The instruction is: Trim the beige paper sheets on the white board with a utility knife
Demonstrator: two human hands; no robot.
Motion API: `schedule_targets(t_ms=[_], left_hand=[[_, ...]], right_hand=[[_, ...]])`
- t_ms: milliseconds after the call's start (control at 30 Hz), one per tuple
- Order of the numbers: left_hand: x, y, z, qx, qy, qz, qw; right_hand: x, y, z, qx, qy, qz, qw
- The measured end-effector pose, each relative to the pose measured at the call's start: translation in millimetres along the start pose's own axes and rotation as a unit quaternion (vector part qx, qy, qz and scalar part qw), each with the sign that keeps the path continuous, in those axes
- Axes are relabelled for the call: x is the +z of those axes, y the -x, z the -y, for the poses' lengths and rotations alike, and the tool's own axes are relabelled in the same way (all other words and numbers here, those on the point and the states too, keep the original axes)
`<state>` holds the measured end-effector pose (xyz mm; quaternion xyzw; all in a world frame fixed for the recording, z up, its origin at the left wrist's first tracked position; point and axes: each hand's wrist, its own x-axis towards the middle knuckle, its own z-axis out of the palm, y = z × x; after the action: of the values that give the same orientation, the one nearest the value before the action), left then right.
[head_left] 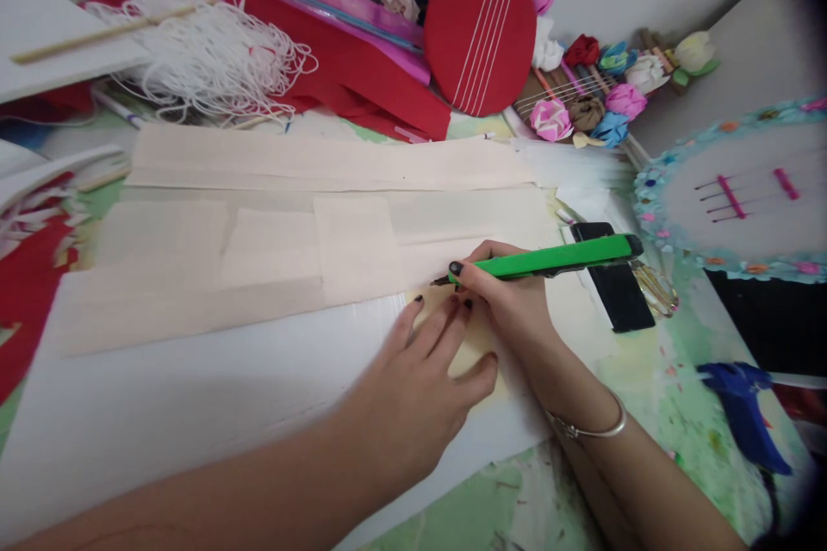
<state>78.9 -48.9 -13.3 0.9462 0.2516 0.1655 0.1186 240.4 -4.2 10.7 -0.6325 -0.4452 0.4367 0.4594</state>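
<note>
My right hand [517, 301] grips a green utility knife [549, 258], its dark tip pointing left and down at the edge of the cream fabric or paper strips [271, 254]. Spread over a pale yellow piece [476, 349], my left hand [430, 383] rests with its fingertips just below the knife's tip. Both the strips and the yellow piece lie on a large white board [194, 396]. The left hand covers part of the yellow piece. Whether the blade touches the material, I cannot tell.
Behind the board are tangled white string [207, 52], red fabric [362, 95] and a red instrument-shaped piece [481, 26]. A black phone [613, 280] lies right of my hands. Farther right are a blue glue gun [746, 413] and a flower-edged oval [749, 189].
</note>
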Motion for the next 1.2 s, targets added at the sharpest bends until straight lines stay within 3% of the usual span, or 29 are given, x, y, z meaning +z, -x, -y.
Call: schedule_targets(t_ms=[600, 1200], left_hand=[[0.3, -0.7, -0.2, -0.004, 0.005, 0.003, 1.000], [-0.8, -0.5, -0.7, -0.004, 0.002, 0.007, 1.000]], right_hand=[[1.7, 3.3, 3.4, -0.028, 0.039, 0.015, 0.999], [-0.3, 1.4, 3.9, -0.012, 0.032, 0.003, 0.999]])
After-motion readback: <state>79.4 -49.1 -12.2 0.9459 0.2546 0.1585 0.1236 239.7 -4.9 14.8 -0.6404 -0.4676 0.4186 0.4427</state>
